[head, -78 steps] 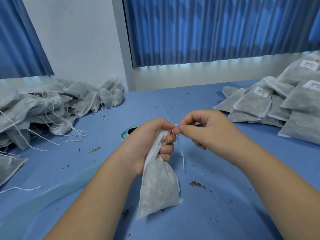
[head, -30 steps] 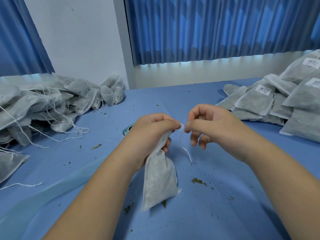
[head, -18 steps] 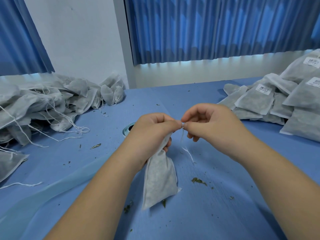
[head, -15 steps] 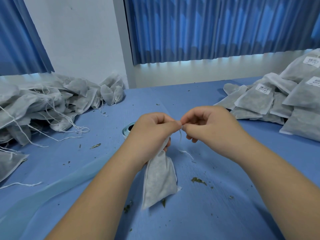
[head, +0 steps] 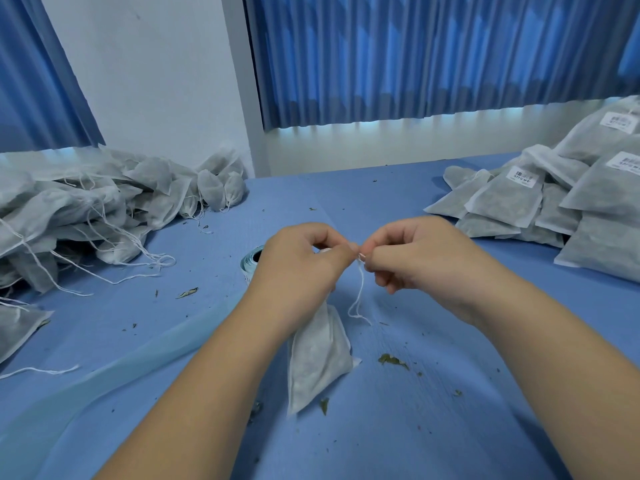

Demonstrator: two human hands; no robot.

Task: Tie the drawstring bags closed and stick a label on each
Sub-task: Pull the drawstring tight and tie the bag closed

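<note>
Drawstring bag: standing on the blue table, centre. Your left hand is gripping its gathered neck; your right hand is pinching the drawstring just beside it. Tying is seemingly under way; next you are needing a snug pull, then labelling.

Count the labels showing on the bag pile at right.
3. Top label on the highest bag at the far right; edge label just below it, at the frame edge; lower label on a bag farther left. More may be hidden within the pile.
</note>
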